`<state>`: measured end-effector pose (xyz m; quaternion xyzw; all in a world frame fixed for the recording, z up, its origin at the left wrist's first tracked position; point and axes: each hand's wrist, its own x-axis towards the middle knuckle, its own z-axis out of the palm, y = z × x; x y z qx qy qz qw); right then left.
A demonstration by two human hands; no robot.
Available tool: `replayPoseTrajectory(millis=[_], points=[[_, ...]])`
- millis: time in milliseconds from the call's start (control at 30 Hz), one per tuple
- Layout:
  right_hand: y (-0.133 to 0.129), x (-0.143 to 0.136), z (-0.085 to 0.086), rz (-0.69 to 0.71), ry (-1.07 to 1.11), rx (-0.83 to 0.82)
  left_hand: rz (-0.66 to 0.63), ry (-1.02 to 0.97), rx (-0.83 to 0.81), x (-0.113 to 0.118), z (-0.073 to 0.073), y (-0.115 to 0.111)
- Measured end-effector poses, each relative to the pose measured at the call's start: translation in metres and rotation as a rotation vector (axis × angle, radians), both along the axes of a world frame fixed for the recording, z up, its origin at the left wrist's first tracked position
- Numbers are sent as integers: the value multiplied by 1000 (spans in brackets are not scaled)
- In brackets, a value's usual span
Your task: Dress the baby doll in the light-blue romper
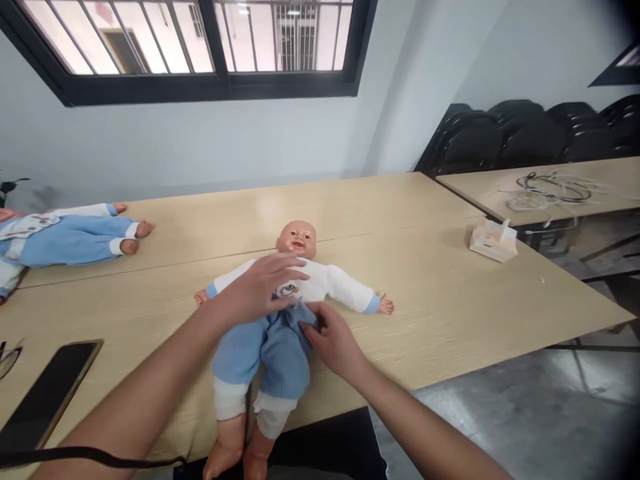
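A baby doll [297, 239] lies on its back on the wooden table, head away from me and feet toward me. It wears a white top [345, 285] with blue cuffs and light blue pants [285, 363] with white cuffs. My left hand [265, 283] rests over the doll's chest, fingers stretched out and holding nothing. My right hand [330, 337] is at the doll's waist, with its thumb and fingers pinching the waistband of the pants. Part of the printed picture on the top is hidden by my left hand.
A second doll [75, 237] in similar clothes lies at the far left. Nearer are a black phone [50, 393] and glasses [9, 360]. A tissue box [494, 241] stands at the right. Cables [555, 190] lie on another table, before stacked black chairs [525, 133].
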<state>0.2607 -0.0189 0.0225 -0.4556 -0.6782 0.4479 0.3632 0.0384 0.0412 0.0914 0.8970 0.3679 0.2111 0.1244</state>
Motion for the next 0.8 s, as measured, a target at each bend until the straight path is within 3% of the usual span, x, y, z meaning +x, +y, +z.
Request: replayPoseTrajectory(millis=[133, 233, 367, 467, 533, 667, 800], points=[[3, 3, -7, -100, -50, -3, -189, 207, -165, 22, 8, 16], [0, 5, -9, -131, 68, -86, -185, 279, -188, 24, 12, 17], [1, 16, -4, 33, 380, -304, -158, 317, -106, 20, 8, 10], [8, 25, -1, 173, 382, -472, -135, 258, -97, 17, 1, 5], [12, 28, -2, 145, 319, -371, -46, 194, -122, 18, -2, 3], [11, 23, -7, -122, 147, 39, 182, 169, -217, 26, 2, 3], [11, 16, -8, -219, 128, 43, 234, 253, -237, 31, 11, 5]])
